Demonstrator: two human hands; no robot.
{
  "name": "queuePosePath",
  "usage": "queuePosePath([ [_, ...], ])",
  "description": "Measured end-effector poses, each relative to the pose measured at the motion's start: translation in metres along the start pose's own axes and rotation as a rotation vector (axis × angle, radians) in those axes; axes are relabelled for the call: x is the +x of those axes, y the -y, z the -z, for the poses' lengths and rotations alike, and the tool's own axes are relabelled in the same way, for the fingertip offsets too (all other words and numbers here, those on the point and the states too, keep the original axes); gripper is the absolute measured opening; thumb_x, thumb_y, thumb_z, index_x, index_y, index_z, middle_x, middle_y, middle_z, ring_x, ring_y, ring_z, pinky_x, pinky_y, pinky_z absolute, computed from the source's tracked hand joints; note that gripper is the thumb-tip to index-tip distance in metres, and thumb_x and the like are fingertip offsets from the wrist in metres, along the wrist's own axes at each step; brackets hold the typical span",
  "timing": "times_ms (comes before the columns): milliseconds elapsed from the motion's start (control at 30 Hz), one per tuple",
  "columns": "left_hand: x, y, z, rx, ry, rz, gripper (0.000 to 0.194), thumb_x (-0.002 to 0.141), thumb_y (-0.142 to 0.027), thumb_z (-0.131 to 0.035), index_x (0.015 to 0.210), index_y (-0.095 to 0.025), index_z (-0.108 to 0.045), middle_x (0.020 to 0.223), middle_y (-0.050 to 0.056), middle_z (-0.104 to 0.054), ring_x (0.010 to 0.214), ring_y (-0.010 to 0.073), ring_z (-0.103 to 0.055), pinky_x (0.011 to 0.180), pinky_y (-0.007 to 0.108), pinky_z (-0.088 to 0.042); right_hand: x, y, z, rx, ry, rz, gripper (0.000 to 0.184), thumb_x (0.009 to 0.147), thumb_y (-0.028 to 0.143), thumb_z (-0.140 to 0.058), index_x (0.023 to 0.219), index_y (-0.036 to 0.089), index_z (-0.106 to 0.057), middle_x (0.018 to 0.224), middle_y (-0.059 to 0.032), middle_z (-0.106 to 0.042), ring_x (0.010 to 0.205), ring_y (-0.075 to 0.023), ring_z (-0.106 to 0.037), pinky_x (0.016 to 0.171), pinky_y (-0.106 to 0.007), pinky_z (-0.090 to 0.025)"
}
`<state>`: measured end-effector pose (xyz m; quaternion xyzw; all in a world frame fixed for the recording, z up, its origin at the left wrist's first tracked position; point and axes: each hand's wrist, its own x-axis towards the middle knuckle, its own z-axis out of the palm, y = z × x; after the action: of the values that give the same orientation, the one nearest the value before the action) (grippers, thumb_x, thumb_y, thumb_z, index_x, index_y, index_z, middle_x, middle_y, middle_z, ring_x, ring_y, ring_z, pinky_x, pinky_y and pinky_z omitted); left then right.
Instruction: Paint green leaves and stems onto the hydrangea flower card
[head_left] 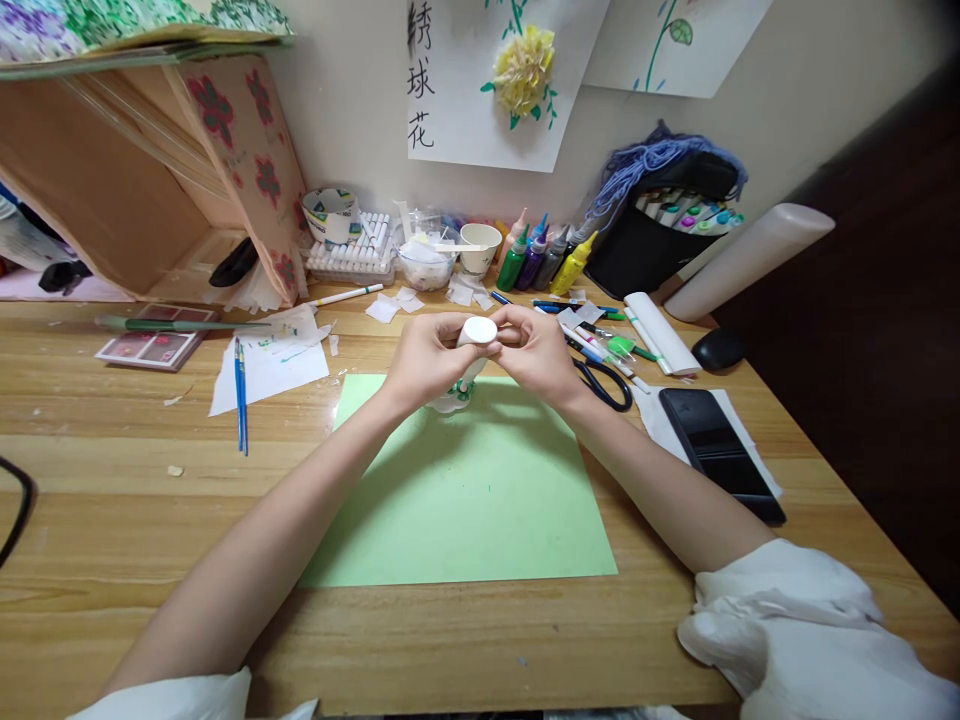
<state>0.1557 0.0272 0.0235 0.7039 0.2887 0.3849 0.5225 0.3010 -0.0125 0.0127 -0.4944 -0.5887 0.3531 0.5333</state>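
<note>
White sleeves (817,625) lie nearest, bunched on both arms, over the near edge of the wooden table (450,640). Beyond them, a pale green sheet (480,510) lies flat between the forearms. At its far edge, the left hand (426,362) and the right hand (537,352) meet around a white object (479,331) with a flat round top. The left fingers close narrowly on its left side, and the right fingers pinch close together at its right side, by the top. Its lower part, frilled in white and green, shows below the left hand over the far part of the sheet; whether it touches the sheet cannot be told.

To the left lie two blue brushes (241,400), partly on white paper (289,375), with a flat palette (154,345) farther left. A pink box (259,180) with painted flowers stands at the far left. Along the far side stand a tray of white pens (352,262), a paper cup (480,248) and coloured bottles (544,262); to their right is a black bag (649,245) of markers. On the right, black scissor handles (604,385) lie just beside the right forearm, near a white roll (660,335); a black flat case (716,450) rests nearer, on white paper
</note>
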Motion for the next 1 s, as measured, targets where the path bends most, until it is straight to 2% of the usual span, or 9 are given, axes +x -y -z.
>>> queuePosePath([
  [200,0.001,0.000,0.000,-0.009,-0.003,0.004,0.029,0.065,-0.035,-0.074,0.081,-0.011,-0.072,0.073,0.004,-0.069,0.074,0.0185,-0.062,0.070,0.027,-0.048,0.000,0.003,0.001,-0.016,-0.003,-0.001,0.028,0.061,0.034,-0.079,0.075,0.018,-0.060,0.077,-0.0026,-0.069,0.077,-0.0231,-0.069,0.067,-0.031,-0.052],
  [433,0.001,0.000,0.000,-0.017,-0.001,0.011,0.030,0.064,-0.035,-0.074,0.080,-0.010,-0.072,0.074,0.003,-0.069,0.071,0.0167,-0.061,0.068,0.025,-0.047,0.002,0.002,0.000,-0.001,0.001,-0.002,0.032,0.059,0.036,-0.079,0.075,0.016,-0.060,0.076,-0.0021,-0.069,0.071,-0.0198,-0.068,0.067,-0.029,-0.053],
  [600,0.001,-0.002,0.001,-0.037,0.016,0.008,0.032,0.065,-0.035,-0.074,0.083,-0.010,-0.072,0.075,0.004,-0.069,0.072,0.0165,-0.061,0.065,0.024,-0.046,0.002,0.006,0.002,-0.025,-0.011,0.012,0.031,0.059,0.036,-0.079,0.075,0.016,-0.060,0.077,-0.0031,-0.069,0.077,-0.0208,-0.068,0.068,-0.028,-0.053],
  [733,0.002,-0.004,0.000,-0.039,0.049,0.018,0.040,0.067,-0.040,-0.073,0.093,-0.010,-0.069,0.085,0.006,-0.070,0.083,0.0198,-0.063,0.074,0.027,-0.048,0.004,0.008,0.003,-0.025,-0.024,0.020,0.031,0.059,0.032,-0.080,0.078,0.016,-0.061,0.079,-0.0030,-0.070,0.078,-0.0194,-0.068,0.068,-0.028,-0.052],
  [867,0.006,-0.008,0.011,-0.046,0.139,0.019,0.050,0.071,-0.046,-0.069,0.108,-0.012,-0.064,0.107,0.011,-0.067,0.098,0.0230,-0.062,0.089,0.034,-0.047,0.008,0.008,0.003,0.046,-0.115,-0.049,0.033,0.055,0.031,-0.081,0.075,0.016,-0.061,0.075,-0.0013,-0.069,0.075,-0.0175,-0.066,0.069,-0.028,-0.052],
  [1000,0.008,-0.010,0.037,0.026,0.048,0.057,0.049,0.083,-0.053,-0.051,0.111,-0.014,-0.062,0.118,0.014,-0.063,0.103,0.0226,-0.060,0.088,0.036,-0.048,0.010,0.006,0.008,0.368,-0.306,-0.284,0.032,0.052,0.025,-0.083,0.074,0.017,-0.062,0.077,0.0006,-0.070,0.076,-0.0142,-0.066,0.074,-0.025,-0.052],
])
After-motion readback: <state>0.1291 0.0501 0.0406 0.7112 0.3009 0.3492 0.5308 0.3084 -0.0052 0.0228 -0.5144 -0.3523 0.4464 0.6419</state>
